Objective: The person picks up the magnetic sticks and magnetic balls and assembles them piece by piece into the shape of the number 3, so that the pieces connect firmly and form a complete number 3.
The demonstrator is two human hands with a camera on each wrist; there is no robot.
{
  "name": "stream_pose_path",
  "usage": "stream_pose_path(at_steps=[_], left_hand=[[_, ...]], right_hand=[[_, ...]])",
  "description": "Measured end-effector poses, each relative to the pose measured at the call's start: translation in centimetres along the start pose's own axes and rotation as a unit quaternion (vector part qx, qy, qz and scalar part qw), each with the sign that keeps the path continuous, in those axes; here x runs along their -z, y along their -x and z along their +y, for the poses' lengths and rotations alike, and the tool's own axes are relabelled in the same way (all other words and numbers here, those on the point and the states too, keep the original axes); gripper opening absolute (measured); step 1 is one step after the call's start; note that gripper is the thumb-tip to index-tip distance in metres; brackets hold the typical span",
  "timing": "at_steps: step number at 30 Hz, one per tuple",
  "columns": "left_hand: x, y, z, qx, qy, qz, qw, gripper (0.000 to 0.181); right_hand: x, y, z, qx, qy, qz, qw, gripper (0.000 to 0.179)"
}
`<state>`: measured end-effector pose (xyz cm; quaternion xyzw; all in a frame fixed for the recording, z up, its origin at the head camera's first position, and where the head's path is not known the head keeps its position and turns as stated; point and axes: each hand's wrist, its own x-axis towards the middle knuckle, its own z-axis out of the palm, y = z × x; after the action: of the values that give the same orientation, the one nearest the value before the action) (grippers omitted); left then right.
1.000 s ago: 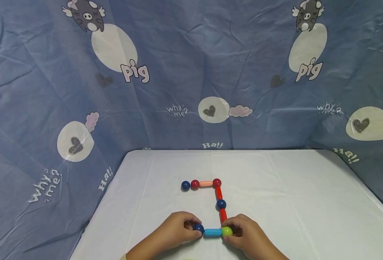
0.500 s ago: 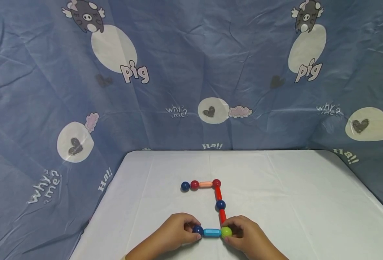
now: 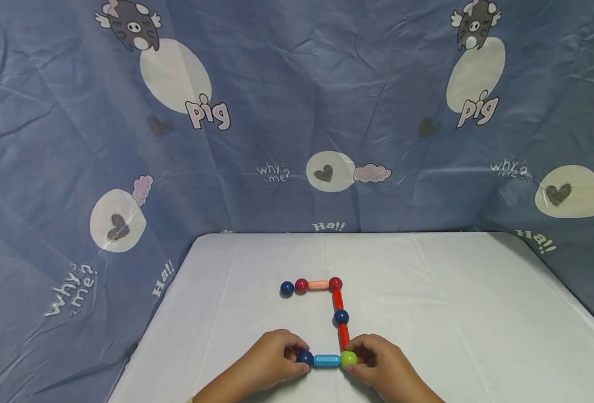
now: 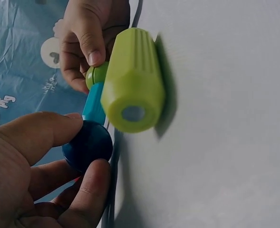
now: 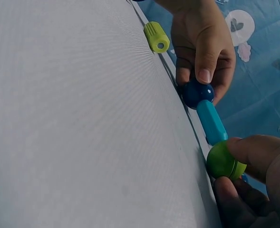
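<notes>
My left hand (image 3: 276, 358) pinches a dark blue ball (image 4: 87, 145) between thumb and fingers. A light blue rod (image 3: 326, 361) runs from that ball to a lime green ball (image 5: 224, 160), which my right hand (image 3: 384, 364) pinches. From the green ball a red rod (image 3: 344, 336) leads away to a second dark blue ball (image 3: 341, 317). Another red rod (image 3: 338, 299) continues to a red ball (image 3: 335, 284). There a peach rod (image 3: 319, 285) turns left to a second red ball (image 3: 302, 286), with a third dark blue ball (image 3: 287, 289) beside it.
A lime green ribbed rod (image 4: 134, 80) lies on the white table (image 3: 428, 291), nearer the body than the joined pieces; the right wrist view shows it too. A blue printed cloth (image 3: 286, 112) hangs behind the table and along its sides.
Both hands have shifted very slightly left, carrying the blue ball, light blue rod and green ball along. Both grips are unchanged.
</notes>
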<state>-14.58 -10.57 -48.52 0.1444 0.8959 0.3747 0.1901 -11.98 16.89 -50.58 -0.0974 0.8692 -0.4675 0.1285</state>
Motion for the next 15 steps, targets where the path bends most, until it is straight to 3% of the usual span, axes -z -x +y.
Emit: stream_pose_path(at_steps=[8,12,15], left_hand=[[-0.3,0.9,-0.5,0.010,0.023,0.026,0.9993,0.042],[-0.4,2.4,-0.7,0.038,0.023,0.056,0.9974,0.047],[-0.6,3.9,-1.0,0.053,0.033,0.060,0.9963,0.044]], right_hand=[[-0.1,-0.1,0.0,-0.016,-0.012,-0.001,0.9998,0.025],[-0.2,-0.1,0.1,-0.021,-0.012,0.003,0.9997,0.025],[-0.2,-0.1,0.2,-0.024,-0.012,0.003,0.9996,0.025]])
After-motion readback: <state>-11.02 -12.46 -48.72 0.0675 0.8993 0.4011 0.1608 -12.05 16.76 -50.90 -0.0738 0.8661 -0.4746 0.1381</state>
